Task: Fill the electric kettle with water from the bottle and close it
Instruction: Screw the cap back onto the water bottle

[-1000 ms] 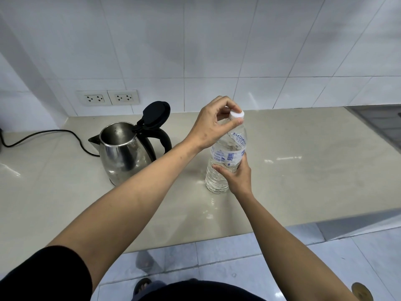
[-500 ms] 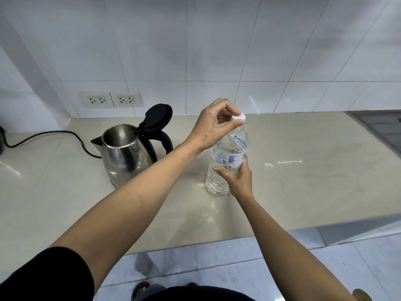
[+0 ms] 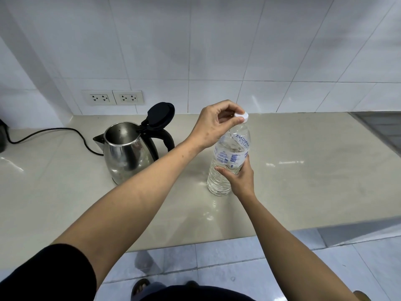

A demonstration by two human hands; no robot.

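A clear plastic water bottle (image 3: 230, 153) stands upright on the beige counter (image 3: 303, 181), partly filled. My right hand (image 3: 239, 177) grips its lower body. My left hand (image 3: 213, 122) pinches the white cap (image 3: 244, 116) at the bottle's top between thumb and fingers. Whether the cap is off the neck I cannot tell. To the left stands a steel electric kettle (image 3: 124, 153) with a black handle; its black lid (image 3: 160, 114) is flipped up and the inside looks empty.
A black power cord (image 3: 50, 132) runs from the kettle toward the left edge. Two wall sockets (image 3: 112, 97) sit on the white tiled wall behind. A dark grooved surface (image 3: 382, 124) lies at the far right. The counter's front edge is near my body.
The view has shifted slightly. My left hand's fingers have turned a little around the cap. The bottle and my right hand stay in place.
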